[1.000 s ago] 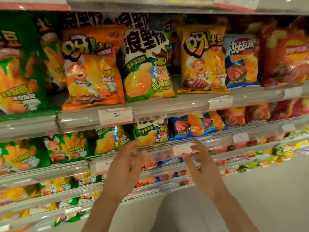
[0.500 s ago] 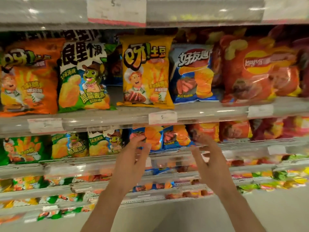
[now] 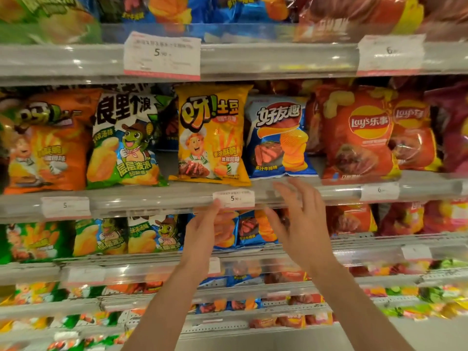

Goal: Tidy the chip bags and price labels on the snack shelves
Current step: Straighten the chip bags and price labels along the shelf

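Now both hands are raised to the shelf rail: the left hand (image 3: 202, 231) touches the 5.90 price label (image 3: 234, 198) below the yellow chip bag (image 3: 211, 135), while the right hand (image 3: 301, 221) hovers open-fingered just beside it.

Both hands reaching up toward shelf rail (image 3: 152, 201) under yellow chip bag (image 3: 211, 135). Left hand (image 3: 202, 231) touching left edge of 5.90 price label (image 3: 234, 198), fingers extended. Right hand (image 3: 301, 221) spreading open just right of label, fingertips blurring against rail. Blue chip bag (image 3: 278, 138) standing right of yellow one.
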A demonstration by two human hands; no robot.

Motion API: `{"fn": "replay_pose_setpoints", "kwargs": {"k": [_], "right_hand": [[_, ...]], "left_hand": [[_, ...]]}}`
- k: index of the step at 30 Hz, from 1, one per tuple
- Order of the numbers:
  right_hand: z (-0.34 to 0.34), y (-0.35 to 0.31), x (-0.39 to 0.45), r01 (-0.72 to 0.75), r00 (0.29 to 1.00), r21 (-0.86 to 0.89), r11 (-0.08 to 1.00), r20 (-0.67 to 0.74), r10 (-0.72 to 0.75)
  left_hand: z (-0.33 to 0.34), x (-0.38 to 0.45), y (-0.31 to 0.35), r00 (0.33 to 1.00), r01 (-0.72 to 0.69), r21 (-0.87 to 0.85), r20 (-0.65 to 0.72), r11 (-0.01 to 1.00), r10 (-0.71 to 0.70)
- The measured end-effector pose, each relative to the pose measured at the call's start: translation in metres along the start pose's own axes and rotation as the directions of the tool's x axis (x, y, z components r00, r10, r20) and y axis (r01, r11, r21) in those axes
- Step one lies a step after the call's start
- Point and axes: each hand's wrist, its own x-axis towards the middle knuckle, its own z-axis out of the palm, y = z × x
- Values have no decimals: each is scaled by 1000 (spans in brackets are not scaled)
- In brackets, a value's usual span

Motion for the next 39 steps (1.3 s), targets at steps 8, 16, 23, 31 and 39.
{"fn": "replay_pose_setpoints", "kwargs": {"k": [8,16,23,31,39], "right_hand": [[31,-11,12,268,959,-26,963,101,-264],[26,8,17,262,961,-73,962,106,-254],[27,0,24,184,983,-25,983,16,-183],[31,-5,40,31,999,58,998,-16,-30],[31,-6,41,12,1000,83,997,3,-12]], "left_hand": [[7,10,5,994,88,-165,-49,982,-98],[5,18,-1,995,81,-140,-48,987,-88],[-1,23,-6,996,85,-116,0,990,-85],[-10,23,-6,992,43,-91,123,995,-31],[-8,22,-6,994,37,-121,107,992,-24]]}}
